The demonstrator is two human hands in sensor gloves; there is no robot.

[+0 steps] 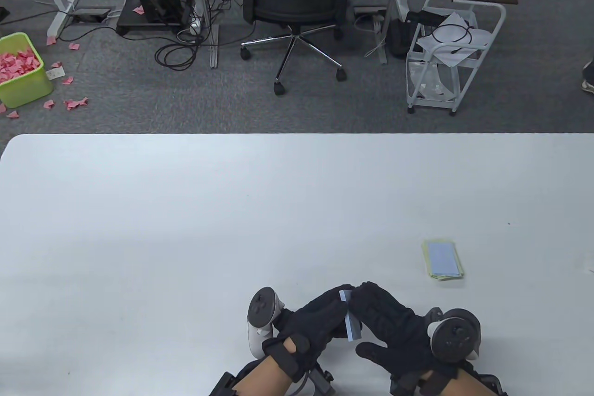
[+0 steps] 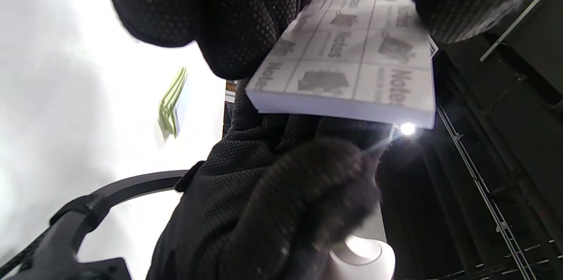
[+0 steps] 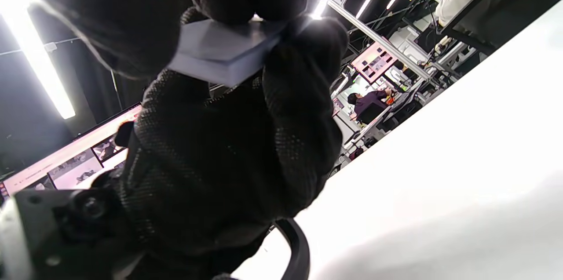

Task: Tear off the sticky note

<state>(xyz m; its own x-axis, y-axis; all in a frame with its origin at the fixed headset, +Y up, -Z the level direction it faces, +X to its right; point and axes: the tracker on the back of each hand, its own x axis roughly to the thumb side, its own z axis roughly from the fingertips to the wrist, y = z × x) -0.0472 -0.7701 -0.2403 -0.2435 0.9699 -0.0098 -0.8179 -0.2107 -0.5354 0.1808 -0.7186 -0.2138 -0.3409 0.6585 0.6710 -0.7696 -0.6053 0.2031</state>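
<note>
A pale blue sticky note pad (image 1: 351, 321) is held on edge between both gloved hands, just above the table's front edge. My left hand (image 1: 320, 317) grips the pad from the left; the left wrist view shows the pad's printed backing (image 2: 352, 69) under my fingers (image 2: 228, 20). My right hand (image 1: 376, 317) holds the pad from the right, its fingertips at the pad's top end. In the right wrist view the pad (image 3: 220, 51) is clamped between the fingers of both hands. Whether a sheet is peeled up is hidden.
A small stack of loose blue and yellow-green notes (image 1: 443, 260) lies on the white table (image 1: 185, 229), to the right of and beyond my hands. Off the table stand an office chair (image 1: 297, 1), a white cart (image 1: 448, 48) and a green bin of pink scraps (image 1: 21, 68).
</note>
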